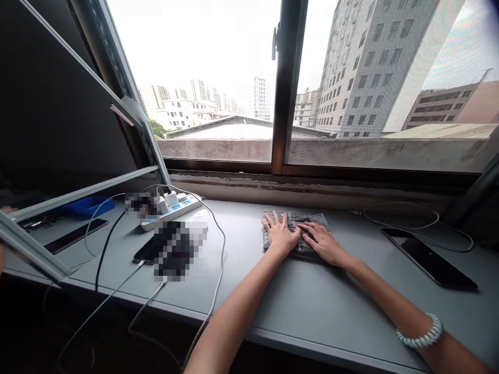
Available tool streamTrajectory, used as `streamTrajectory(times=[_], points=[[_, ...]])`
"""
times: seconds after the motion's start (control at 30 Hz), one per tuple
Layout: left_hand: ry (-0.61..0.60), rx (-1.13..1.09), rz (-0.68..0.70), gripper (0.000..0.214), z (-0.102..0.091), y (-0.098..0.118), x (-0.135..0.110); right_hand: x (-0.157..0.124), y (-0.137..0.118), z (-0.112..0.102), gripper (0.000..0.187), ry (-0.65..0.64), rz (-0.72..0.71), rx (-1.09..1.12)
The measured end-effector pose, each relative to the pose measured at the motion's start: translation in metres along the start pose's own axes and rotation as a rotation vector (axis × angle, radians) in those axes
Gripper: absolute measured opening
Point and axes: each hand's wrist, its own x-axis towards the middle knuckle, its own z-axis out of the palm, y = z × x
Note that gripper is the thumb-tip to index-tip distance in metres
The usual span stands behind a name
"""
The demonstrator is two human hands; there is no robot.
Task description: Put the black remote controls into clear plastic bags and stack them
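Observation:
A flat dark package in crinkled clear plastic [306, 253] lies on the grey desk near the window; I cannot make out what is inside. My left hand [279, 234] rests flat on its left part, fingers spread. On the right part lies my right hand [323, 243], with its fingers stretched out and angled toward the left. The thumb area of the left hand and the fingertips of the right are close together. Both hands press on the plastic from above, hiding much of the package. A coiled pale band [423, 335] circles my right forearm.
A dark tablet-like device [429, 259] and a white cable [405, 227] lie at right. To the left are a phone [146, 249] on a cable, a blurred patch, a white power strip [183, 209], another phone [78, 235] and a blue tray [91, 206] behind a metal frame [144, 135].

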Motion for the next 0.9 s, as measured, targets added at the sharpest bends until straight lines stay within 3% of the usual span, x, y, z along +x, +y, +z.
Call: streamTrajectory(times=[0.27,0.7,0.9], points=[[-0.087,0.032,0.031,0.070,-0.005,-0.002,0.006,0.006,0.008,0.004,0.047,0.017,-0.022,-0.016],[-0.057,0.046,0.036,0.072,-0.007,-0.002,0.005,0.003,0.003,-0.002,0.054,-0.049,-0.014,-0.027],[-0.079,-0.025,0.316,0.070,-0.009,-0.006,0.006,0.003,0.003,-0.005,0.057,-0.064,-0.022,0.006]])
